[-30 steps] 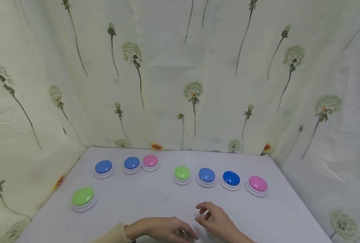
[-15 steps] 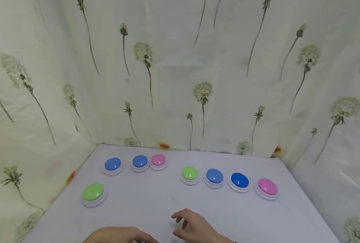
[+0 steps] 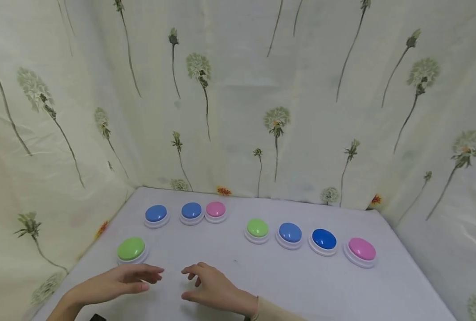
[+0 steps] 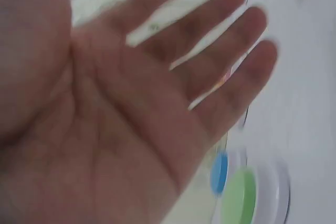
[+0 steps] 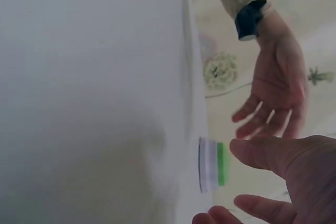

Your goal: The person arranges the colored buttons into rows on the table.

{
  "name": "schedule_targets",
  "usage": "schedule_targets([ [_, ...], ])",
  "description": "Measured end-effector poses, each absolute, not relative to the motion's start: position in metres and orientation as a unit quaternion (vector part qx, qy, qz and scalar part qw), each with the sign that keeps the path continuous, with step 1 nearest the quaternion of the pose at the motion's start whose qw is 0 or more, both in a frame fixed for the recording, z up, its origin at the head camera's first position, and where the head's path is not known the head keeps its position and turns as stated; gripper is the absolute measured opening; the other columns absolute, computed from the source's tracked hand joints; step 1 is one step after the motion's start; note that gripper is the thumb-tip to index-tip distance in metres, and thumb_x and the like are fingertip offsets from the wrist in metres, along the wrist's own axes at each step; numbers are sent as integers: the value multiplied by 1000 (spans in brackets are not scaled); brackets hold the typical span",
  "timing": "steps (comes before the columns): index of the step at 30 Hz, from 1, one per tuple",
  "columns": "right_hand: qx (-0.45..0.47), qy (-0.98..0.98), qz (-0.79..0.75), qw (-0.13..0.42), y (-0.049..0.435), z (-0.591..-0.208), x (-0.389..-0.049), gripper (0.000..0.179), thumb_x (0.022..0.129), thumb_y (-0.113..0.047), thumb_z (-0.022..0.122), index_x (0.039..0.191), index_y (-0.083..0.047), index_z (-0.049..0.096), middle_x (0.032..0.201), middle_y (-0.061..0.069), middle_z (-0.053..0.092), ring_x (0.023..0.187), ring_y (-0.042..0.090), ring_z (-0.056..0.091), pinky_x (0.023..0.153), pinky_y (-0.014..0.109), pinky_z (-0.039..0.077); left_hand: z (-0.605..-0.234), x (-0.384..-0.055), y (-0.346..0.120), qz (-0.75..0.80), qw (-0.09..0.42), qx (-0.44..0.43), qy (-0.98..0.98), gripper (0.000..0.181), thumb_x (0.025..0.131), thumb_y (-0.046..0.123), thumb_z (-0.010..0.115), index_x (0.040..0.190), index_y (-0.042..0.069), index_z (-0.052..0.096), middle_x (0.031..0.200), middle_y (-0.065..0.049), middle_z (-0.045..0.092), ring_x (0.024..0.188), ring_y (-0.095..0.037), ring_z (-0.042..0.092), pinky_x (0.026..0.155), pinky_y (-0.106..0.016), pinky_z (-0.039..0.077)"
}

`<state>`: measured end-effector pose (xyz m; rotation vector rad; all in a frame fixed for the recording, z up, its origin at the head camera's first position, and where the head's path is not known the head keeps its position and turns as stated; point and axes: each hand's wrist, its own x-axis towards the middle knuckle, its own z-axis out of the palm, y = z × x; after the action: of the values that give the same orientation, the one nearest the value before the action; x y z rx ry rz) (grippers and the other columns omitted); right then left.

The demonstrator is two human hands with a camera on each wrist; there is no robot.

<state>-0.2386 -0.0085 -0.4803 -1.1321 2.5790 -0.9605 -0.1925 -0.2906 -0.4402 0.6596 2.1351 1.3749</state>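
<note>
**Over a white table (image 3: 342,294), two hands are held with fingers apart**

Toward the table's left side, the left hand (image 3: 115,281) is held just on the near side of the left green button (image 3: 131,248). By the left wrist view, its fingers are spread, nearly straight, with gaps between them. By the right wrist view, the hand is raised higher than that button, which is set on the table. The right hand (image 3: 215,287) is held opposite, with its thumb parted from its fingers; these are slightly bent and turned toward the left hand. A gap is left between the two hands.

Beyond the left green button, a left blue button (image 3: 156,213), a middle blue button (image 3: 191,210) and a left pink button (image 3: 215,209) are set out, the last two just beside each other. Farther right, a row is formed by the right green button (image 3: 257,227), light blue button (image 3: 290,232), dark blue button (image 3: 324,239) and right pink button (image 3: 362,248). All are mounted on white bases.

Behind the table, a cloth (image 3: 238,98) printed with dandelions is hung. At the right wrist, a pale sleeve (image 3: 276,310) is seen; around the left, a dark band (image 5: 248,20) is worn.
</note>
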Motion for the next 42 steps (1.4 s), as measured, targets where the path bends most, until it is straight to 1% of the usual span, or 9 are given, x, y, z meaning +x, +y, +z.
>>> schedule_targets([
  [9,-365,877,-307,60,-70,-489,-265,65,71,-47,72,127,-20,50,98,-6,57,76,-2,50,64,16,42,-446,-213,-343,480,3,51,876,46,90,38,52,125,9,52,125,-13,54,106,-8,53,82,-32,47],
  [12,-353,882,-308,43,-86,-493,-273,68,69,-48,73,127,-20,50,97,-5,57,75,-1,49,64,17,40,-453,-218,-354,442,-59,-3,895,46,88,39,55,124,10,53,122,-11,56,107,-12,53,82,-29,46],
  [16,-342,886,-310,37,-103,-500,-284,71,68,-48,74,128,-18,50,98,-4,57,80,1,50,67,18,41,-469,-225,-366,419,-102,-9,902,41,89,13,55,128,-1,47,119,-23,54,107,-34,53,74,-25,47],
  [19,-343,888,-304,35,-116,-505,-290,74,67,-49,74,129,-17,49,100,-4,57,87,2,51,72,18,42,-482,-228,-373,431,-81,0,899,47,85,-2,50,130,-10,36,117,-32,50,105,-43,50,68,-24,47],
  [22,-338,894,-293,29,-129,-507,-293,76,65,-52,74,128,-16,50,103,-4,58,92,4,51,78,20,43,-491,-231,-380,469,-26,20,883,54,84,-3,51,132,-13,29,118,-34,46,106,-42,50,69,-24,48],
  [27,-325,904,-278,16,-145,-507,-294,77,63,-54,75,125,-15,53,103,-4,58,94,7,52,80,22,43,-500,-238,-389,504,41,65,860,61,83,3,58,134,-14,28,124,-34,43,103,-23,56,76,-23,48],
  [30,-321,910,-263,2,-152,-507,-293,75,63,-55,74,122,-14,55,104,-3,58,94,7,52,79,22,43,-501,-242,-390,491,46,74,867,64,82,12,65,133,-10,33,124,-30,46,99,-16,57,75,-22,47],
  [34,-308,914,-265,-9,-160,-508,-293,68,65,-52,74,119,-14,57,100,-3,55,89,7,51,77,21,43,-501,-250,-389,469,38,84,878,69,76,18,72,133,-4,40,115,-22,55,92,-18,56,71,-23,46],
  [42,-275,907,-319,-8,-172,-512,-297,60,65,-42,78,115,-13,61,91,-4,50,79,5,46,68,17,39,-502,-256,-392,456,38,102,883,70,71,14,76,128,-10,42,99,-14,56,81,-18,52,66,-22,42],
])
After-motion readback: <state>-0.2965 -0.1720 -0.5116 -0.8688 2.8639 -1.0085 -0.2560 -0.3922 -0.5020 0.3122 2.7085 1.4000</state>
